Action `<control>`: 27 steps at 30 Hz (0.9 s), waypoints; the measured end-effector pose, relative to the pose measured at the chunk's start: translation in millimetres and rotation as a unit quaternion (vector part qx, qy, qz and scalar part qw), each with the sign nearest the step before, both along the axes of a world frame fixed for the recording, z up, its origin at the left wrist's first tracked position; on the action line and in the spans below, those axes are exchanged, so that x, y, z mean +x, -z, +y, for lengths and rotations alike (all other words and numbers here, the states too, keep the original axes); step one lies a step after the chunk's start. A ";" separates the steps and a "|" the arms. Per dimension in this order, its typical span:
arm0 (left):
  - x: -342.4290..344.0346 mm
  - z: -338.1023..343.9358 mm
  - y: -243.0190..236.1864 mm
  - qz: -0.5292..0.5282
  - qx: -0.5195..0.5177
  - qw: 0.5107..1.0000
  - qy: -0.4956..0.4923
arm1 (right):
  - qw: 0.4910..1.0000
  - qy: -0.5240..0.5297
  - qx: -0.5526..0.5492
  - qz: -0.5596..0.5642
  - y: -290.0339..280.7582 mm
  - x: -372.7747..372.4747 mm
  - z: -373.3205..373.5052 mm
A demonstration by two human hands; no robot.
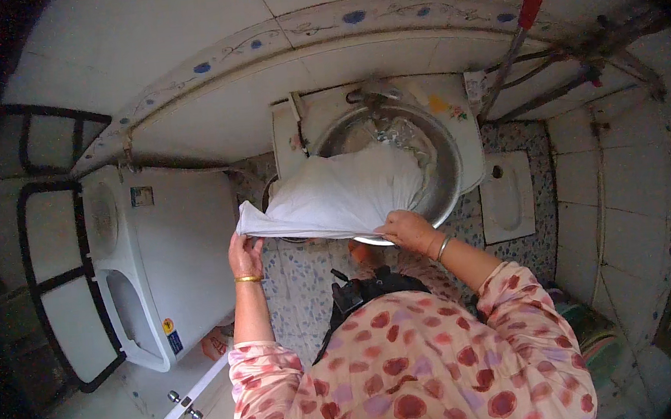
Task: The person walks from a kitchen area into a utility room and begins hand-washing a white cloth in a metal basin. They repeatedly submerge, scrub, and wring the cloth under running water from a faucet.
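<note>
A white cloth (334,190) is stretched between my two hands, its far part lying in a round metal basin (447,149). At the cloth's near left corner, my left hand (245,256) pinches the edge. My right hand (410,231) is closed on the near edge further right, close to the basin's front rim. The basin rests on a white sink (468,148) beneath a faucet (378,96). Water or wet cloth glistens at the basin's back. What kind of cloth item this is, I cannot tell.
A white washing machine (183,229) stands at the left. On the right, a squat toilet (505,196) is set in the pebble-patterned floor (302,283). A red-handled pole (528,5) leans by the tiled wall. A glass door edge (182,411) lies at lower left.
</note>
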State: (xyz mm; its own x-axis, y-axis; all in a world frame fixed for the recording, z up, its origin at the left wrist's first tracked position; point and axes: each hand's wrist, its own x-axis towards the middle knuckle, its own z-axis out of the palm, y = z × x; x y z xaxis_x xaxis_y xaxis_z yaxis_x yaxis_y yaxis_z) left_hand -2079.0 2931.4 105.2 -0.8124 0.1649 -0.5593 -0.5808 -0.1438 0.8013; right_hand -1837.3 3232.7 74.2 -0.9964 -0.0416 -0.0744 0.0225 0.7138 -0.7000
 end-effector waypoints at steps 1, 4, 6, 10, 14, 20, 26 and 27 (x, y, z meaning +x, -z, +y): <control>0.9 -2.6 1.0 0.005 0.010 1.000 0.001 | 1.000 0.001 0.001 0.000 1.0 -1.0 -1.2; 3.5 -4.4 -3.7 0.011 0.021 1.000 0.008 | 1.000 0.010 -0.022 0.005 10.7 -2.9 -2.9; 1.8 -1.1 -10.5 0.005 -0.002 1.000 0.019 | 1.000 0.016 -0.019 -0.020 5.0 -1.4 0.7; -3.1 -12.5 -5.2 0.011 -0.009 0.999 0.040 | 0.995 0.064 -0.064 -0.044 -4.2 -5.9 7.3; -11.2 -25.8 -0.4 0.042 0.001 0.999 0.030 | 0.955 0.196 -0.219 -0.034 -7.9 -9.5 35.0; -22.5 -12.0 -22.6 0.087 0.016 0.996 0.013 | 0.890 0.326 -0.317 -0.030 -37.2 -29.2 81.6; -28.2 24.5 -70.1 0.084 0.091 0.992 -0.024 | 0.825 0.394 -0.404 -0.012 -55.2 -52.6 95.2; -26.5 33.9 -85.7 0.075 0.121 0.990 -0.016 | 0.824 0.400 -0.400 -0.014 -58.8 -55.8 96.8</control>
State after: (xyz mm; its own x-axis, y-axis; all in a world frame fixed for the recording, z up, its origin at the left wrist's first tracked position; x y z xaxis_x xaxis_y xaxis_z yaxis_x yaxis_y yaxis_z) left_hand -2105.4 2965.3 190.9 -0.8901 0.2523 -0.3796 -0.4504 -0.3578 0.8180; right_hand -1893.1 3329.5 133.0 -0.7264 0.5816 -0.3663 0.2868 -0.2279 -0.9305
